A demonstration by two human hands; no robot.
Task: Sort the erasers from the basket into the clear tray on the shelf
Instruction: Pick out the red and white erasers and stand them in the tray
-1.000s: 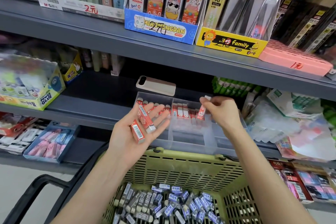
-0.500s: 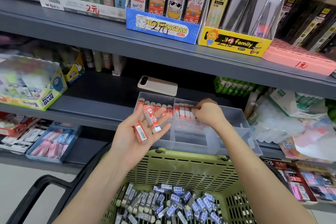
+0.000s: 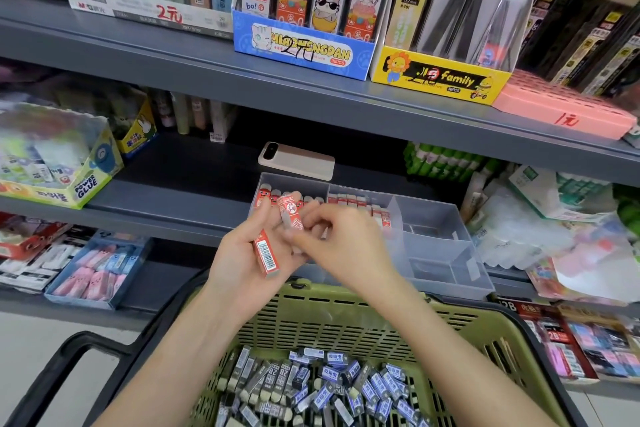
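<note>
My left hand (image 3: 242, 263) is palm up in front of the clear tray (image 3: 436, 253) and holds two red erasers: one (image 3: 266, 254) lies along the palm, another (image 3: 291, 212) stands at the fingertips. My right hand (image 3: 343, 246) has come over it and pinches that upper red eraser. Rows of red erasers (image 3: 349, 200) stand in the tray's back compartments. Below, the green basket (image 3: 346, 319) holds several blue-and-grey erasers (image 3: 318, 385).
A phone (image 3: 297, 161) lies on the shelf behind the tray. A Power Glue box (image 3: 65, 163) stands at left, loose packets (image 3: 554, 225) at right. A blue box of pink erasers (image 3: 97, 270) sits on the lower shelf. The basket's black handle (image 3: 79, 357) juts out lower left.
My right hand put a red eraser in the tray's back row, then came back left to my left hand and took hold of the upper eraser there. My left hand's fingers have curled.
</note>
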